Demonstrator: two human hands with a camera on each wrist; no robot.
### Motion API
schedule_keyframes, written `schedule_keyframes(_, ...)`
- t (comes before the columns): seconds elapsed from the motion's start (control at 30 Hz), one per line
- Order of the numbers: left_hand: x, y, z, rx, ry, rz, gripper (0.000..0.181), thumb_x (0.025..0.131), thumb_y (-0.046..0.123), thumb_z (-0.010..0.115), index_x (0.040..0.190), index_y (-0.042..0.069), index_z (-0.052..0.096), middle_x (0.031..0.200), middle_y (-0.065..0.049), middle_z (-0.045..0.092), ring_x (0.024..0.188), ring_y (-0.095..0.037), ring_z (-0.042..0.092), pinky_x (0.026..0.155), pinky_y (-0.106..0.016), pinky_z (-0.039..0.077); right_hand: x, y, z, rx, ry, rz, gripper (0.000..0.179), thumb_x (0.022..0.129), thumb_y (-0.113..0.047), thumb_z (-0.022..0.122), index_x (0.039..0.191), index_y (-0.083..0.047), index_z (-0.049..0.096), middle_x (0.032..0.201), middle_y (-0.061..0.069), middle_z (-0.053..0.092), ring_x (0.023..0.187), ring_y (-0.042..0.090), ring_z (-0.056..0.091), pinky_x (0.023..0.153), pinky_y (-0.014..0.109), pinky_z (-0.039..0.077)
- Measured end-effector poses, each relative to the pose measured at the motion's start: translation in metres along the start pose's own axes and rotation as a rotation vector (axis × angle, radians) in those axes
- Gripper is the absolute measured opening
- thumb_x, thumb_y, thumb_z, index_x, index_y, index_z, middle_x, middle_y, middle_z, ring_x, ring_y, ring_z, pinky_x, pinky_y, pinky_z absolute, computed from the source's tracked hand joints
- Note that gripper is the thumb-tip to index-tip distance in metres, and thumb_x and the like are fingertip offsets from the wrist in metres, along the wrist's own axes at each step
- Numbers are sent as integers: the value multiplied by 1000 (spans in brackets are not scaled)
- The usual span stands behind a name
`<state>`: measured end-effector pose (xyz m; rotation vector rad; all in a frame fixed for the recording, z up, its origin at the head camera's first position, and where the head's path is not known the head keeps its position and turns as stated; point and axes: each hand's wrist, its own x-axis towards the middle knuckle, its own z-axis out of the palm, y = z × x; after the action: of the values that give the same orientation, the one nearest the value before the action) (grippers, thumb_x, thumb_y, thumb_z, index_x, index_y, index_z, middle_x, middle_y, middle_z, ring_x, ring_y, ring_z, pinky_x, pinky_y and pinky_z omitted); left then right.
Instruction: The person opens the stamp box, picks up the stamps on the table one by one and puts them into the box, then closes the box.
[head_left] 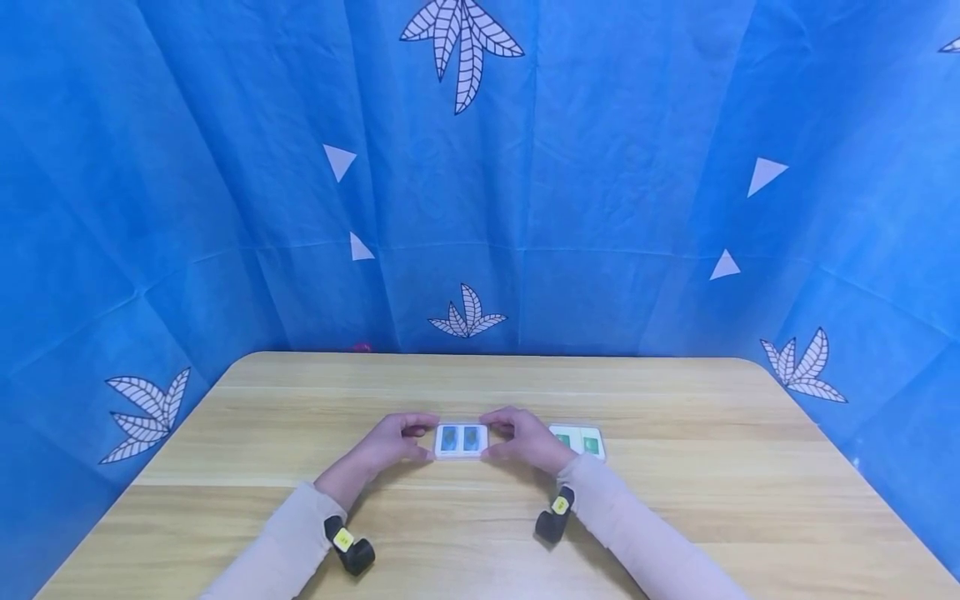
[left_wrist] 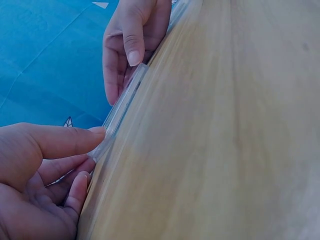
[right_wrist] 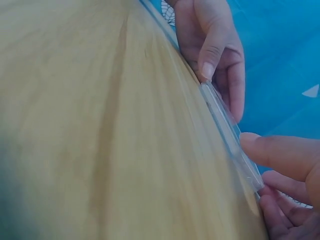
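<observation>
A flat, clear-edged plastic case point(head_left: 461, 440) with two blue pictures on its top lies on the table between my two hands. My left hand point(head_left: 392, 439) pinches its left end between thumb and fingers. At the opposite end, my right hand point(head_left: 527, 435) grips the case the same way. From the side, in the left wrist view, the case point(left_wrist: 122, 107) looks thin and transparent, close along the tabletop. The right wrist view has my right thumb on the near end of the case point(right_wrist: 227, 132), with the left hand point(right_wrist: 212, 45) at the far end.
A second flat case point(head_left: 591, 443) with green pictures lies just right of my right hand, partly hidden by it. The light wooden table point(head_left: 465, 533) ends at a blue patterned curtain point(head_left: 600, 167) behind and on both sides. Each wrist wears a small black camera.
</observation>
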<state>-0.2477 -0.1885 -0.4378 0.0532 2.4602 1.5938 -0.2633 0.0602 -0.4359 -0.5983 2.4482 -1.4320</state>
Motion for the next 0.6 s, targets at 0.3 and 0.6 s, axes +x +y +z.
schedule_keyframes(0.3,1,-1,1,-3,7,3,52,68,-2,77,117,11,66,119,-3,62,106,-22,53,96,-41,44,-1,0,-1,-17,-4,-4,55,73,-15,79,124,-7,60,127,11,56,120,30,51,103,44,40)
schedule_keyframes(0.6,0,0,2,6,13,0,51,68,-2,78,116,11,66,120,-4,61,108,-22,54,97,-41,44,-2,-1,0,-33,-2,-3,55,73,-17,79,124,-8,60,126,10,57,119,29,52,102,42,41)
